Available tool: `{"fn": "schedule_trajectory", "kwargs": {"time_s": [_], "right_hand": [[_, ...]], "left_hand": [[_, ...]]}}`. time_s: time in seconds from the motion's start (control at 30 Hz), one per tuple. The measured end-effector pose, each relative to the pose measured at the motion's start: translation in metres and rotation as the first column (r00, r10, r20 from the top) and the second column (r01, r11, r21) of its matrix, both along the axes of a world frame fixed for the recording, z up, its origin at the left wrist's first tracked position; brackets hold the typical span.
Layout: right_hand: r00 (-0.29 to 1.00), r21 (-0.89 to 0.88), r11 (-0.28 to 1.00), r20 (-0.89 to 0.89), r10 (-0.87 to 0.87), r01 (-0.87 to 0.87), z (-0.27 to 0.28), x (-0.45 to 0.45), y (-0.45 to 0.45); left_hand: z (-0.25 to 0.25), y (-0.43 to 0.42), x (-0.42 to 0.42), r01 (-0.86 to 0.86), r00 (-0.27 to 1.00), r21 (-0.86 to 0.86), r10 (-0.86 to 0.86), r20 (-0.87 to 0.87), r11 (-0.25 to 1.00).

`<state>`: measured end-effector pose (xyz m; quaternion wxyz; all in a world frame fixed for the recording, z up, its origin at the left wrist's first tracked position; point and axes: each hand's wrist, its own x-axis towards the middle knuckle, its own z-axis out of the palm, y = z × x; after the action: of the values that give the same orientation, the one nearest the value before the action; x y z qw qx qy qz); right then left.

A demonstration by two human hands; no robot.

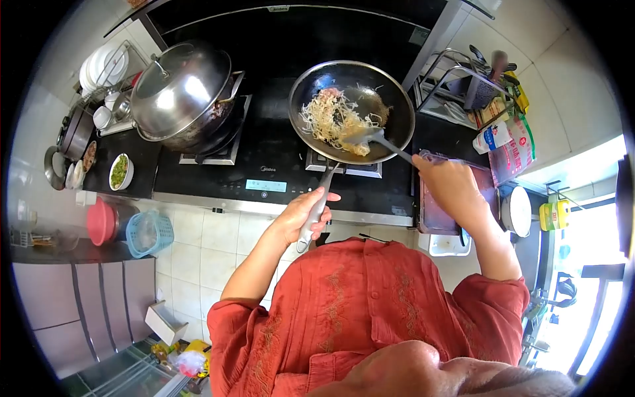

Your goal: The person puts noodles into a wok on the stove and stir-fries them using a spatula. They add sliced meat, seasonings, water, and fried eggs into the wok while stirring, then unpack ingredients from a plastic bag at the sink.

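Now L hand (pixel 301 215) holds wok's (pixel 350 76) handle (pixel 307 233), R hand (pixel 450 185) grips spatula (pixel 394 147).
Blade's (pixel 361 136) in food (pixel 328 118), fwd of both; lidded pot (pixel 182 89) fwd-left of L hand.

Through the head camera I look into a kitchen: a wok (pixel 399 116) on a black stove (pixel 268 145), a large lidded pot (pixel 182 92) to its left, white plates (pixel 109 65) racked far left, utensils (pixel 497 66) on the right.

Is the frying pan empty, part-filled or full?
Part-filled: a heap of pale shreds lies in the frying pan, with bare dark surface showing around it.
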<state>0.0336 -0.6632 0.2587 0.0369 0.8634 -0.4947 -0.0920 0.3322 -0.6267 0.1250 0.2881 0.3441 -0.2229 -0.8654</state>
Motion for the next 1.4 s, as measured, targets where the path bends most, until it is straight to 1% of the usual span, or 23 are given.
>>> {"fn": "schedule_trajectory", "kwargs": {"time_s": [0.07, 0.13, 0.2, 0.27, 0.33, 0.43, 0.47, 0.6, 0.7, 0.73, 0.8, 0.87, 0.9, 0.93, 1.0, 1.07, 1.13, 1.17, 1.23, 1.27, 1.33, 1.37, 1.4], "right_hand": [[0.999, 0.026, 0.999, 0.016, -0.044, 0.044, -0.007, 0.002, 0.001], [0.995, -0.052, 0.994, -0.018, -0.094, 0.093, -0.031, 0.014, -0.013], [0.994, -0.06, 0.992, 0.026, -0.106, 0.107, -0.058, 0.016, -0.029], [0.97, -0.092, 0.97, 0.114, -0.214, 0.225, -0.066, 0.02, -0.027], [0.952, -0.01, 0.963, 0.153, -0.265, 0.269, -0.064, 0.017, -0.02], [0.926, 0.035, 0.951, 0.221, -0.306, 0.306, -0.07, 0.012, -0.012], [0.915, 0.064, 0.944, 0.235, -0.329, 0.323, -0.073, 0.012, -0.01], [0.896, 0.116, 0.938, 0.277, -0.346, 0.326, -0.076, 0.017, 0.0], [0.874, 0.192, 0.919, 0.293, -0.388, 0.343, -0.079, 0.018, 0.006], [0.875, 0.182, 0.925, 0.306, -0.376, 0.334, -0.08, 0.018, 0.007], [0.882, 0.173, 0.922, 0.276, -0.382, 0.346, -0.077, 0.02, 0.008], [0.883, 0.163, 0.92, 0.265, -0.388, 0.356, -0.075, 0.021, 0.009], [0.88, 0.157, 0.916, 0.259, -0.398, 0.368, -0.073, 0.025, 0.008], [0.879, 0.101, 0.912, 0.244, -0.41, 0.397, -0.072, 0.029, 0.01], [0.865, 0.046, 0.89, 0.221, -0.451, 0.453, -0.068, 0.039, 0.014], [0.863, -0.015, 0.892, 0.261, -0.433, 0.452, -0.063, 0.048, 0.021], [0.851, -0.049, 0.881, 0.286, -0.44, 0.471, -0.065, 0.049, 0.028], [0.846, -0.043, 0.877, 0.287, -0.448, 0.479, -0.064, 0.049, 0.032], [0.842, -0.036, 0.879, 0.31, -0.442, 0.475, -0.063, 0.049, 0.038], [0.835, -0.034, 0.88, 0.334, -0.437, 0.474, -0.065, 0.046, 0.042], [0.821, -0.06, 0.868, 0.365, -0.44, 0.492, -0.066, 0.044, 0.046], [0.816, -0.092, 0.866, 0.397, -0.421, 0.492, -0.064, 0.043, 0.047], [0.817, -0.143, 0.865, 0.431, -0.383, 0.481, -0.063, 0.041, 0.049]], "left_hand": [[0.003, -0.001, -0.001, 0.017, 1.0, -0.014, -0.017, 0.027, 1.0], [0.005, 0.001, -0.005, 0.004, 0.997, -0.026, -0.002, 0.077, 1.0], [0.006, 0.001, -0.004, 0.012, 0.997, -0.022, -0.01, 0.074, 1.0], [-0.004, 0.0, 0.001, 0.028, 0.999, -0.048, -0.027, 0.028, 0.998], [-0.009, -0.002, 0.005, 0.062, 0.998, -0.057, -0.062, 0.0, 0.996], [-0.028, 0.0, 0.013, -0.099, 0.994, -0.086, 0.103, 0.045, 0.991], [-0.06, 0.001, 0.029, -0.181, 0.953, -0.102, 0.2, 0.227, 0.978], [-0.165, 0.053, 0.124, -0.532, 0.704, 0.062, 0.4, 0.588, 0.845], [-0.218, 0.079, 0.195, -0.771, 0.415, -0.056, 0.567, 0.712, 0.634], [-0.231, 0.075, 0.213, -0.799, 0.306, -0.14, 0.596, 0.742, 0.584], [-0.225, 0.052, 0.236, -0.741, 0.141, -0.278, 0.547, 0.825, 0.611], [-0.219, 0.036, 0.256, -0.558, 0.093, -0.364, 0.493, 0.865, 0.746], [-0.214, 0.029, 0.264, -0.52, 0.182, -0.314, 0.462, 0.868, 0.795], [-0.22, 0.026, 0.275, -0.511, 0.196, -0.31, 0.46, 0.866, 0.802], [-0.239, 0.016, 0.298, -0.535, 0.569, -0.089, 0.436, 0.697, 0.84], [-0.24, 0.015, 0.296, -0.487, 0.594, -0.098, 0.411, 0.692, 0.868], [-0.241, 0.018, 0.293, -0.455, 0.486, -0.24, 0.465, 0.741, 0.858], [-0.251, 0.019, 0.294, -0.422, 0.505, -0.244, 0.45, 0.736, 0.873], [-0.281, 0.024, 0.297, -0.203, 0.156, -0.504, 0.536, 0.83, 0.839], [-0.273, 0.025, 0.284, -0.178, 0.173, -0.508, 0.535, 0.827, 0.843], [-0.259, 0.027, 0.252, 0.027, -0.305, -0.605, 0.582, 0.753, 0.796], [-0.258, 0.027, 0.245, 0.047, -0.288, -0.612, 0.597, 0.749, 0.79], [-0.258, 0.029, 0.237, 0.019, -0.398, -0.638, 0.592, 0.701, 0.77]]}}
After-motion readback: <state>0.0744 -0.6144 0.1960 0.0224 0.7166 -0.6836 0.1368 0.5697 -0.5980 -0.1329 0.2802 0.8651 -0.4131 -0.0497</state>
